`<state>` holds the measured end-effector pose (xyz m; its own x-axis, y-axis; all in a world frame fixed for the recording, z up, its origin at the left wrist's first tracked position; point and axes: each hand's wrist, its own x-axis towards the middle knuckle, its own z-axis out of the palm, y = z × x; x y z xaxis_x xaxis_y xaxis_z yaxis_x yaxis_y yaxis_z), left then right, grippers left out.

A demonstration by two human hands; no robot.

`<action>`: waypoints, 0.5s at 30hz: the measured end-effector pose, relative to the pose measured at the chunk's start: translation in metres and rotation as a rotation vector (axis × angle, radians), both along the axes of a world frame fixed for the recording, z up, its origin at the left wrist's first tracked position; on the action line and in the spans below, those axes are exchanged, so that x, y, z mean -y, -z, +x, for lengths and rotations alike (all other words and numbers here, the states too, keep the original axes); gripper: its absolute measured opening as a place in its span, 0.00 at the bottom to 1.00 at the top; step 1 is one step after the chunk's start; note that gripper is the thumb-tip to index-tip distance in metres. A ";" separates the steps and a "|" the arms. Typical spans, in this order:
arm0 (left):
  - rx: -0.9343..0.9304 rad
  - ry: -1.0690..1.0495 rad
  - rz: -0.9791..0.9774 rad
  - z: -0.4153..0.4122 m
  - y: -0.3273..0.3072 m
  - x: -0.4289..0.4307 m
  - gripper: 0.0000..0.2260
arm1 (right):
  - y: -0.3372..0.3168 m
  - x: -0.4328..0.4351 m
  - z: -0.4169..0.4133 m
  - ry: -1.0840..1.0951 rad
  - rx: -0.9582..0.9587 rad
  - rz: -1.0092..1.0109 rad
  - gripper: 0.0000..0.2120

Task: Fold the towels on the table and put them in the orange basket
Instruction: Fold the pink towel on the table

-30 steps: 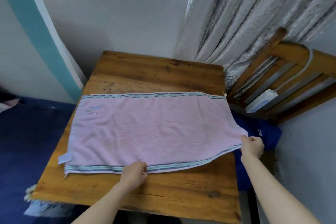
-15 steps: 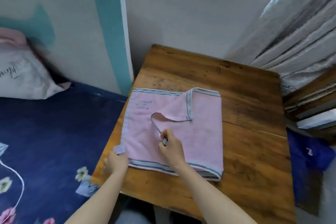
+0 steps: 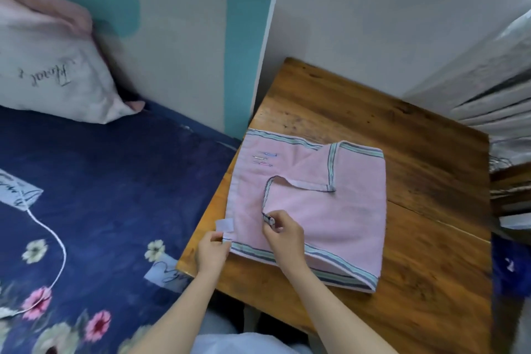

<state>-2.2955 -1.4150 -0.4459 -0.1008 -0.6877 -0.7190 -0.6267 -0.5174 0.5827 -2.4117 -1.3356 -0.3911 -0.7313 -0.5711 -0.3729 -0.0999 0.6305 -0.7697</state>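
We have the pink terry towel with striped borders [image 3: 330, 218] lying half-folded at the left side of the brown wooden table [image 3: 416, 152]. Our left hand [image 3: 211, 250] pinches its near-left corner by the white label [image 3: 224, 224]; our right hand [image 3: 283, 231] pinches the striped hem of the crooked top layer. Pull unevenly and the layers may skew — or the towel slips over the table edge. No orange basket shows.

A home bedroom: a floral bedsheet [image 3: 100, 195] and pillow [image 3: 48, 72] beside a wooden table [image 3: 402, 152].
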 end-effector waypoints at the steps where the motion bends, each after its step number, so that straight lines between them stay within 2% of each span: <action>1: -0.030 -0.023 0.031 0.002 -0.001 0.000 0.07 | 0.002 0.002 0.008 -0.087 -0.005 0.024 0.03; 3: -0.093 -0.082 0.093 0.006 -0.004 -0.001 0.08 | 0.012 0.005 0.021 -0.236 0.003 0.119 0.08; 5: -0.148 -0.130 0.134 0.008 -0.007 -0.001 0.08 | 0.019 0.007 0.027 -0.278 0.035 0.176 0.11; 8: -0.196 -0.152 0.171 0.013 -0.008 0.000 0.10 | 0.023 0.014 0.032 -0.303 0.046 0.228 0.10; 11: -0.242 -0.204 0.209 0.017 -0.009 0.001 0.10 | 0.028 0.016 0.036 -0.486 0.074 0.258 0.10; 13: -0.209 -0.194 0.194 0.018 -0.007 0.001 0.09 | 0.032 0.013 0.036 -0.606 0.131 0.283 0.12; 15: -0.123 -0.090 0.118 0.020 -0.003 0.001 0.08 | 0.028 0.013 0.026 -0.606 0.188 0.311 0.14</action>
<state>-2.2750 -1.4156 -0.4434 -0.1347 -0.6099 -0.7810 -0.5026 -0.6372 0.5843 -2.3861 -1.3485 -0.4194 -0.2253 -0.7034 -0.6741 -0.3856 0.6998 -0.6013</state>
